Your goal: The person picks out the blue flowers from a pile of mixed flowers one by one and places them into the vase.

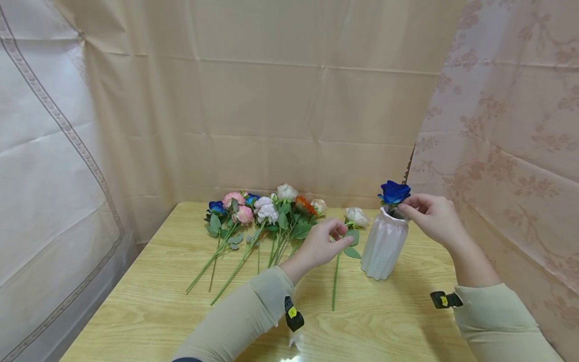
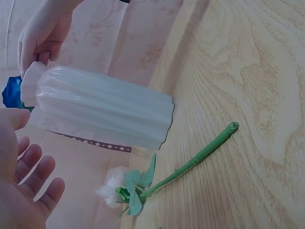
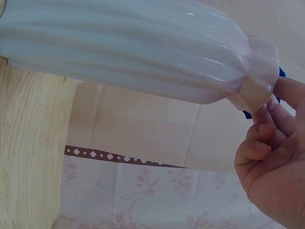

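Note:
A white fluted vase [image 1: 384, 246] stands upright at the table's right side. From its ruffled mouth rises a blue rose [image 1: 394, 192], its stem inside the vase. My right hand [image 1: 433, 220] pinches the rose just below the bloom, at the vase's rim; the fingertips are partly hidden in the right wrist view. Left of the vase, my left hand [image 1: 320, 244] hovers with loosely bent fingers, and the left wrist view shows nothing in it. Beneath and beside that hand lies a single white rose [image 1: 357, 217], its green stem pointing toward the table's front.
Several artificial flowers lie in a row at the back of the wooden table [image 1: 149, 311]: blue roses [image 1: 217, 207], pink blooms [image 1: 245, 215], a pale lilac bloom [image 1: 267, 211], a white rose [image 1: 287, 192] and an orange flower [image 1: 305, 205]. Beige curtains [image 1: 289, 110] hang behind.

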Demonstrator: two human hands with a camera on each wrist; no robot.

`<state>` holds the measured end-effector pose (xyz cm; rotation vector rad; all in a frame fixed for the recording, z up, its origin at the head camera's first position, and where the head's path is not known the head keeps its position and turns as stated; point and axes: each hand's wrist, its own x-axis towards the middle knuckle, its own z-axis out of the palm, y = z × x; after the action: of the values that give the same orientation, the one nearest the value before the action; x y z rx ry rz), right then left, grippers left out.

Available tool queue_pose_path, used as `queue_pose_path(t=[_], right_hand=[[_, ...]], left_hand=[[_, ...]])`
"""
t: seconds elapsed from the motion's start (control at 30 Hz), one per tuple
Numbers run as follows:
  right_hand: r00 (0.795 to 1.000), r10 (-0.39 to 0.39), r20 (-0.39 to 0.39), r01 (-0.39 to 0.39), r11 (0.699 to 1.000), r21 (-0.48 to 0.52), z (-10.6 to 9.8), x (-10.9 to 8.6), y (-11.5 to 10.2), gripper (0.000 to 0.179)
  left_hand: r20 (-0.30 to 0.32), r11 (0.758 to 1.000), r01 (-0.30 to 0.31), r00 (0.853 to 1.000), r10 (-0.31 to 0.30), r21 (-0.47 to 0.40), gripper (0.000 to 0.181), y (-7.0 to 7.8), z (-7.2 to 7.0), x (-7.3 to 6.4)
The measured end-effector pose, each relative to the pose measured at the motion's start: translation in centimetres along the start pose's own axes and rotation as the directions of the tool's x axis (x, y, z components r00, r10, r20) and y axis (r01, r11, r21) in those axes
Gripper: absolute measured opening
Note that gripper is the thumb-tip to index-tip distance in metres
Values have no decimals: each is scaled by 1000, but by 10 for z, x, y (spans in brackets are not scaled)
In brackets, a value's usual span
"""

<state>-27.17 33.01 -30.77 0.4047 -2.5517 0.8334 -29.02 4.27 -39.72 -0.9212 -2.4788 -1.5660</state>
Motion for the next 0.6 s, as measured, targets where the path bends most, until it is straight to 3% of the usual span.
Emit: queue_pose_path(t=[0.6], right_hand=[[998,-34,-61,35,999,11,-11,-1,-5,20]], left_hand=[[-23,1000,-12,1000,12,5,23,3,-6,5]])
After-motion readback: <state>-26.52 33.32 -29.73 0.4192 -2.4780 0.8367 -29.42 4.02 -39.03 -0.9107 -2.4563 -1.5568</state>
